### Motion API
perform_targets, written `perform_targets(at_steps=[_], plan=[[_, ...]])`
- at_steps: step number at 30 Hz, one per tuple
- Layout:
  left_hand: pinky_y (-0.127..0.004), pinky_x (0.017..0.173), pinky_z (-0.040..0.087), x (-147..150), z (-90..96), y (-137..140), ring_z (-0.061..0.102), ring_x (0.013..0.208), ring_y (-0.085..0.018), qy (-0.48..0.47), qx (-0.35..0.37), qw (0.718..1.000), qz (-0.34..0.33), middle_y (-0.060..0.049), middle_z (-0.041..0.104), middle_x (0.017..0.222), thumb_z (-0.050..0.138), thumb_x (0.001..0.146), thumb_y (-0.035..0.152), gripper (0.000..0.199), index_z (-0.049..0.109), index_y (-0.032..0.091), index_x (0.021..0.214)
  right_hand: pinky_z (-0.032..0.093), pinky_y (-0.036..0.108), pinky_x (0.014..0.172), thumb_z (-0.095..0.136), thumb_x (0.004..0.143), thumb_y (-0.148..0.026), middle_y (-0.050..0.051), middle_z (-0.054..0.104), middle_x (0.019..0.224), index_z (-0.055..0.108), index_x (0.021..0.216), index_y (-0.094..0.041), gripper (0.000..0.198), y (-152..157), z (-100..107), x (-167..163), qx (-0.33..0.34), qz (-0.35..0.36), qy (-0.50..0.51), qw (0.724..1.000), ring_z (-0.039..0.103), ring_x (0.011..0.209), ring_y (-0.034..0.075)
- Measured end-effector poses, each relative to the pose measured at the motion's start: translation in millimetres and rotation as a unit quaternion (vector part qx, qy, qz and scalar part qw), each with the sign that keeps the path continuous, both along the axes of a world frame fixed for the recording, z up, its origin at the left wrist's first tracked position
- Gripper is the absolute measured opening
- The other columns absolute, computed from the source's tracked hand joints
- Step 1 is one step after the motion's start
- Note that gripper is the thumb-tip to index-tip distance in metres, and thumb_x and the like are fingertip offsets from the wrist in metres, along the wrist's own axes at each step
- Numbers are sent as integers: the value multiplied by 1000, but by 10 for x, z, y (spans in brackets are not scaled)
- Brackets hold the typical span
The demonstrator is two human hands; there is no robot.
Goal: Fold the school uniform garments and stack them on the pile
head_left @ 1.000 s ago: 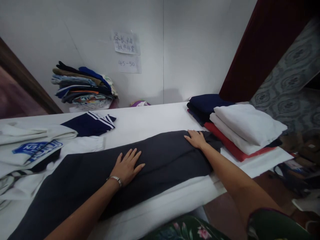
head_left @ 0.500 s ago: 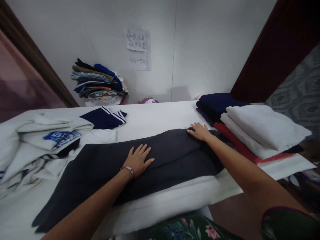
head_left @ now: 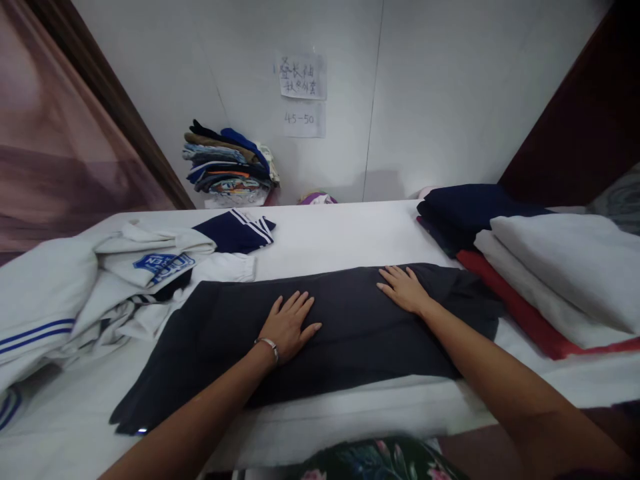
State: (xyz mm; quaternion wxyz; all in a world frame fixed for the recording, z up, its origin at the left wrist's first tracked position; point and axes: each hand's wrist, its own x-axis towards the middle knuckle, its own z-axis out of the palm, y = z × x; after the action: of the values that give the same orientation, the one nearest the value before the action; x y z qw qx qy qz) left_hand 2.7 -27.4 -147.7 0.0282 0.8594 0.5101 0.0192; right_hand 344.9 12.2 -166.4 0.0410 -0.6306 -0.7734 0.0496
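Observation:
A dark grey garment lies folded lengthwise across the white table, long from left to right; its exact kind is hard to make out. My left hand rests flat on its middle with fingers spread, a bracelet on the wrist. Palm down near the garment's upper right part is my right hand, its fingers stretched out. Neither hand grips the cloth. Some wrinkles show at the garment's right end, and its lower left corner reaches down beside my left forearm.
At the left lies a loose heap of white clothes with a navy striped piece behind it. Folded white, red and navy clothes are stacked at the right. A clothes pile stands by the wall under paper notes.
My right hand has moved back from the garment's far right edge onto its surface, and the right end lies more spread out. My left hand stays flat. The view has turned left.

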Motion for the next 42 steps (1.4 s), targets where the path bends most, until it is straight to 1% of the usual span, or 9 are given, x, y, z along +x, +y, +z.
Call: perform_targets(at_steps=[7, 10, 13, 16, 20, 25, 29, 35, 42], plan=[[-48, 111, 22, -15, 32, 78, 35, 135, -25, -31, -13, 999, 6, -5, 45, 143, 38, 88, 60, 58, 49, 26, 135, 17, 52, 111, 25, 92, -58, 10, 42, 144, 42, 139, -22, 61, 33, -20, -18, 34, 1, 27, 999, 32, 135, 26], [-39, 107, 31, -52, 143, 264, 47, 126, -21, -70, -34, 997, 26, -3, 56, 133, 34, 90, 57, 51, 59, 26, 123, 18, 50, 111, 32, 92, -55, 10, 52, 135, 42, 138, -21, 58, 45, -27, -2, 72, -5, 82, 994, 43, 128, 24], [-37, 105, 32, -70, 226, 500, 46, 126, -20, -66, -6, 995, 73, -4, 56, 133, 33, 93, 48, 45, 59, 25, 121, 18, 48, 112, 35, 92, -53, 10, 59, 127, 47, 134, -19, 55, 57, -27, 7, 99, -18, 118, 988, 50, 120, 22], [-42, 103, 32, -55, 221, 677, 47, 124, -24, -11, -14, 993, 115, -8, 56, 131, 34, 94, 42, 43, 54, 23, 127, 18, 48, 112, 32, 93, -50, 9, 57, 130, 48, 133, -19, 53, 65, -31, 4, 106, -13, 106, 989, 46, 125, 23], [-40, 95, 37, -9, 208, 765, 53, 113, -27, 33, 8, 994, 107, -12, 62, 118, 43, 90, 39, 40, 57, 19, 122, 18, 52, 110, 29, 94, -48, 9, 47, 141, 41, 139, -18, 54, 79, -38, -10, 78, -7, 56, 995, 31, 135, 27], [-32, 85, 41, -23, 465, 766, 58, 98, -23, -7, 29, 995, 99, -8, 66, 101, 45, 88, 38, 30, 67, 19, 98, 18, 50, 110, 27, 96, -40, 10, 53, 135, 45, 136, -18, 49, 65, -10, -15, 84, -11, 46, 995, 40, 130, 24], [-29, 76, 43, -122, 658, 771, 61, 88, -19, -68, -2, 993, 99, -4, 69, 93, 39, 90, 43, 35, 66, 22, 95, 15, 50, 111, 28, 96, -36, 9, 55, 132, 48, 133, -19, 46, 1, 17, -32, 125, -14, 31, 992, 42, 128, 23], [-31, 75, 43, -139, 375, 731, 63, 91, -23, 39, -72, 986, 142, -7, 69, 98, 43, 89, 42, 29, 62, 23, 100, 18, 52, 110, 29, 96, -36, 10, 51, 136, 51, 131, -18, 45, -36, 39, -94, 77, -20, -36, 996, 40, 130, 25], [-31, 76, 44, -211, 227, 704, 63, 92, -23, 28, -40, 988, 144, -8, 69, 100, 37, 91, 48, 35, 58, 23, 102, 17, 51, 110, 29, 96, -37, 12, 52, 135, 50, 131, -15, 47, -153, 69, -113, 94, -48, -68, 992, 40, 129, 26]])
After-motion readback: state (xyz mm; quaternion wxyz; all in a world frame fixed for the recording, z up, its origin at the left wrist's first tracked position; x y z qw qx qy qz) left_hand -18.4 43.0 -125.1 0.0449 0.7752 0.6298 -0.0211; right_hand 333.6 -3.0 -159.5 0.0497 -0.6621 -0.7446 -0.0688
